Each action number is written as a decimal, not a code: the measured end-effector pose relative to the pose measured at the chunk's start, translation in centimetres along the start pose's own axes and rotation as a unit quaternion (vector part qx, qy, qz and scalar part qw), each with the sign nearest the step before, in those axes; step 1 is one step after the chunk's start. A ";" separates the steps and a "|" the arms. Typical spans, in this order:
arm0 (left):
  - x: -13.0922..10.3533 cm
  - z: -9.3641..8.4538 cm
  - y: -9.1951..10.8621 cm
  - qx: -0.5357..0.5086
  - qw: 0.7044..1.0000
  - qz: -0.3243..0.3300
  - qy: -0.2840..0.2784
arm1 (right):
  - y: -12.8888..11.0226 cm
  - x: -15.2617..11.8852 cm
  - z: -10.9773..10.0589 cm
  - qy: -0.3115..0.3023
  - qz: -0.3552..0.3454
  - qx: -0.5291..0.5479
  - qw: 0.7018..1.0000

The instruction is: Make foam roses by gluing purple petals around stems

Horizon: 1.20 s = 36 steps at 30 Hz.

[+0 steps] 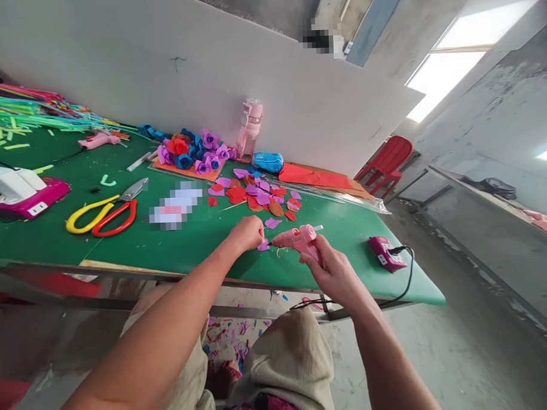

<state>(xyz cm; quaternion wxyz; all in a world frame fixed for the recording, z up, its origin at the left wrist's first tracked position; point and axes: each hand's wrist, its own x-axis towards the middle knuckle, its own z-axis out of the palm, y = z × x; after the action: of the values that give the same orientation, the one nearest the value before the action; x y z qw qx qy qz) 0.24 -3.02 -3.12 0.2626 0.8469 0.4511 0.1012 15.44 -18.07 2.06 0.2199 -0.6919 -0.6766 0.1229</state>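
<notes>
Toward the near edge of the bench [352, 223], a purple petal [263, 245], judged light, soft and best held by its rim, appears to be pinched in the closed left hand [247, 234], while the pink hot-glue gun [289, 238], presumably stiff, is gripped by its handle in the curled right hand [335, 268].

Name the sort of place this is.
Probably a craft workshop: a green-topped table, a pink plastic glue gun in the right hand, and a cluster of purple, blue and red artificial flowers.
</notes>
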 end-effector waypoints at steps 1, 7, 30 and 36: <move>0.0 0.0 0.0 0.001 1.000 0.003 0.000 | -0.1 0.1 0.2 -0.004 -0.002 0.002 1.000; -0.1 0.0 0.1 -0.004 1.000 0.006 0.001 | -0.4 0.3 1.1 -0.017 -0.006 0.017 1.000; -0.3 -0.1 0.2 -0.021 1.000 0.001 -0.002 | -0.6 0.2 0.7 -0.015 -0.019 -0.002 1.000; -0.3 -0.2 0.2 -0.007 1.000 0.010 0.002 | -0.8 0.4 0.7 -0.011 -0.008 -0.004 1.000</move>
<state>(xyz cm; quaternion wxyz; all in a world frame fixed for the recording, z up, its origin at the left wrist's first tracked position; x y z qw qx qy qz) 0.15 -3.31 -2.85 0.2665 0.8494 0.4425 0.1086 14.42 -17.60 1.89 0.2108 -0.6858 -0.6850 0.1262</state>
